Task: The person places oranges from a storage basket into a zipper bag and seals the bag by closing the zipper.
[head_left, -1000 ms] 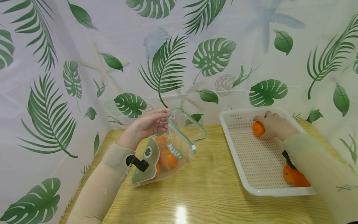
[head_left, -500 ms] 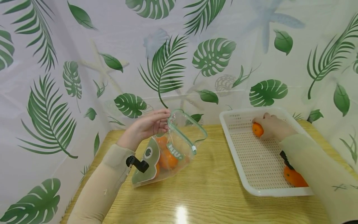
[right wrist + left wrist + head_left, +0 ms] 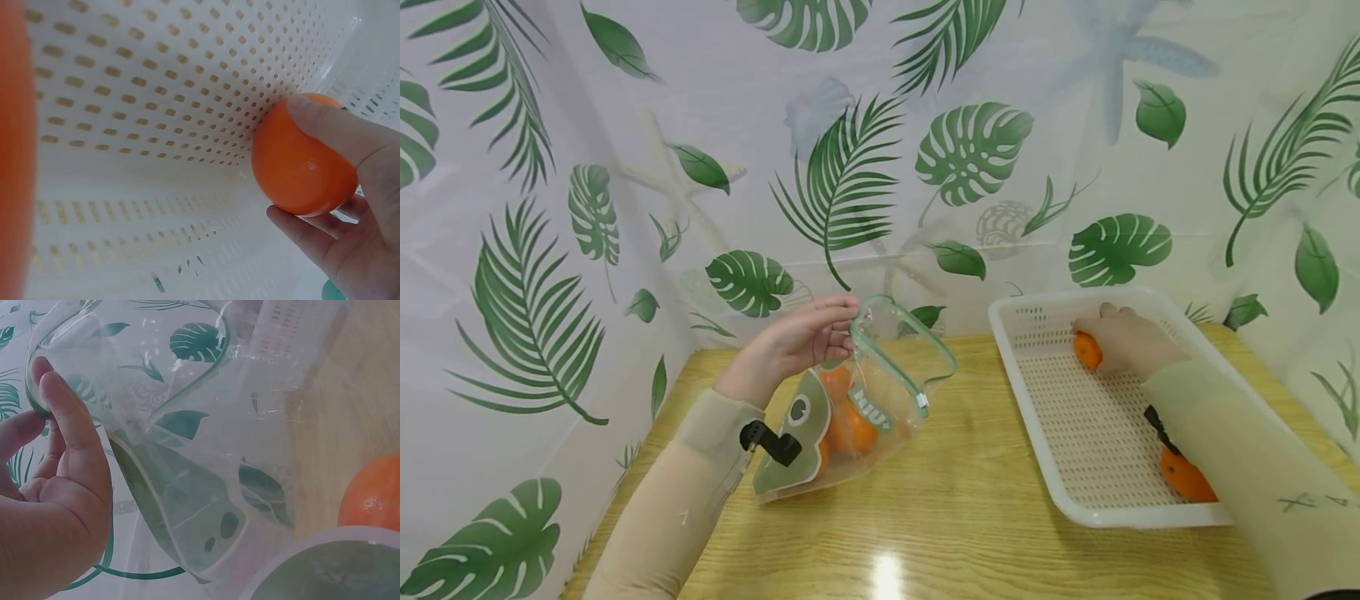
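My left hand [image 3: 801, 337] pinches the green-edged rim of a clear zip bag [image 3: 891, 350], whose mouth gapes toward the right. Several oranges [image 3: 856, 429] lie inside the bag, behind a green cartoon panel with an eye. In the left wrist view, thumb and fingers grip the bag's edge [image 3: 37, 403]. My right hand [image 3: 1123, 340] is down in the white basket, its thumb and fingers curled round an orange [image 3: 303, 159] near the far end. Another orange [image 3: 1183, 477] sits at the basket's near right, partly hidden by my right sleeve.
The white perforated basket [image 3: 1037, 433] with raised walls stands on the right of the wooden table [image 3: 925, 517]. A leaf-printed sheet [image 3: 880, 167] rises behind and to the left of the table.
My right hand has shifted slightly left within the basket, along with the orange it holds. The left hand and bag have hardly moved.
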A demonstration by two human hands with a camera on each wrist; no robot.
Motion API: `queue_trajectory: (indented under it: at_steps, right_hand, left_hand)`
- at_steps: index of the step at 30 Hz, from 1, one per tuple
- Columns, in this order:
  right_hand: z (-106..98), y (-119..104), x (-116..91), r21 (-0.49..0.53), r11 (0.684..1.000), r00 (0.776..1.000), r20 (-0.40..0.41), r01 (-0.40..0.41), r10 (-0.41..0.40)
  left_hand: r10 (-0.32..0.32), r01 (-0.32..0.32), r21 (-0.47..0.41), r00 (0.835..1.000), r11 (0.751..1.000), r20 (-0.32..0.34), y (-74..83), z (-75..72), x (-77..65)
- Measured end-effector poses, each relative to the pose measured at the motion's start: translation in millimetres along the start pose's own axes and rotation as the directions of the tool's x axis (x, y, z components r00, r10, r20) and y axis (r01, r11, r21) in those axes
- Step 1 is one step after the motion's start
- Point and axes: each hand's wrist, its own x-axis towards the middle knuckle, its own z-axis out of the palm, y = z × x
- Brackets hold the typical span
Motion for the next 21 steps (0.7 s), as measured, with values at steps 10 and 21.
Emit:
queue_trajectory:
  at_steps: [10,21]
  right_hand:
    - [0.6,-1.0,0.8,-0.027,1.000,1.000,0.012,-0.004,0.005]
    - [1.6,-3.3,-0.2,-0.053,0.998,1.000,0.013,-0.015,0.016]
  left_hand:
    - [0.004,-0.004,0.002,1.000,1.000,0.024,-2.6,1.1,-1.1]
    - [0.003,-0.004,0.010,0.999,1.000,0.034,-1.5,0.8,-2.6]
